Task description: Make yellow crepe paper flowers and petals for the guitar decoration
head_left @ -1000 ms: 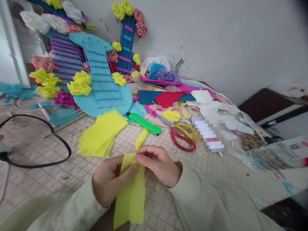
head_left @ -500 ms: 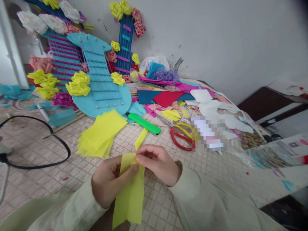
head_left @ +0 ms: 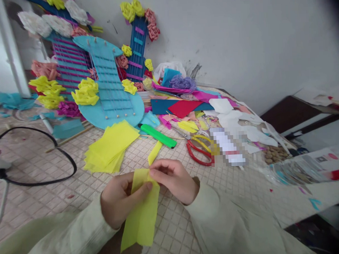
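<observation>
A creased strip of yellow tissue paper [head_left: 141, 222] hangs from both hands, its lower end toward me. My left hand [head_left: 120, 198] is closed on it, with the thumb across the front and the other fingers behind the paper. At the upper edge, my right hand [head_left: 176, 181] pinches the same paper between thumb and fingertips. Just beyond the fingertips lies a narrow folded yellow strip [head_left: 155, 153]. Left of it is a fanned stack of yellow paper sheets [head_left: 110, 146]. A green box cutter [head_left: 158, 135] rests behind the strip.
Scissors with red and yellow handles [head_left: 200, 153] lie to the right. A light-blue guitar-shaped craft [head_left: 112, 95] with paper flowers leans at the back. A black cable [head_left: 71, 157] loops on the left. Paper scraps [head_left: 242, 123] and purple yarn [head_left: 183, 82] are spread toward the wall.
The lower end of the yellow tissue paper has swung slightly left. Both hands keep their hold in nearly the same place.
</observation>
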The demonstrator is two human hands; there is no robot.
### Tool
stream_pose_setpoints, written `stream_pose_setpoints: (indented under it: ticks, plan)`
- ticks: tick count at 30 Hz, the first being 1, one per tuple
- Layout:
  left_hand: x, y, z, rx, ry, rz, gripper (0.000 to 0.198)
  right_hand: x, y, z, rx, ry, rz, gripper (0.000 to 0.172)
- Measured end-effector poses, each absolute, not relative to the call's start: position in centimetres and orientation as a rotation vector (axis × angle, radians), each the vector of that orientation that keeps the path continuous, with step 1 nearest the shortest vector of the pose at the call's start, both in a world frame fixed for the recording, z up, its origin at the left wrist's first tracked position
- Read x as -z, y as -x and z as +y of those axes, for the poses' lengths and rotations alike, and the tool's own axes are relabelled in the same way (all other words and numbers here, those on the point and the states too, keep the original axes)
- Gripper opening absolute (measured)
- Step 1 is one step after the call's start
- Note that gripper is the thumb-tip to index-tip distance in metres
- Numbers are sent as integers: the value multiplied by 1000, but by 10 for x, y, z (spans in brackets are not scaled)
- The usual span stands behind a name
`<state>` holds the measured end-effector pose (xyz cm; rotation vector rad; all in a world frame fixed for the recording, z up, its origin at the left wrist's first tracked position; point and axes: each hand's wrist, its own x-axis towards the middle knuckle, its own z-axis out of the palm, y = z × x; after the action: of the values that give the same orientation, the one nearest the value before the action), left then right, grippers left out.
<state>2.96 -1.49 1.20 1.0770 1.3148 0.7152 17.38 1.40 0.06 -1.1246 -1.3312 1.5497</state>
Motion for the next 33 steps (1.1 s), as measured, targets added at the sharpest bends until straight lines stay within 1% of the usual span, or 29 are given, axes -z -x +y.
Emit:
stream_pose_setpoints:
  ticks: [8, 14, 22, 26, 29, 33]
  plan:
    - [-13, -31, -14, -728, -1003, 1304, 25, 1, -174, 15, -1517, 1152, -1356, 10]
    - [-10, -28, -13, -718, -1099, 1387, 30, 1, -174, 13, -1486, 1135, -1412, 11]
    - [-13, -30, -12, -749, -1068, 1380, 29, 0, -176, 15, -1445, 1185, -1432, 11]
    - [-12, -30, -11, -766, -1091, 1422, 28, 1, -176, 15, -1454, 1197, -1415, 15]
    - [-10, -29, -11, -772, -1084, 1431, 31, 2, -177, 15, -1484, 1182, -1426, 19]
    - [-8, -27, -11, -762, -1115, 1416, 34, 0, -178, 16, -1479, 1191, -1452, 19]
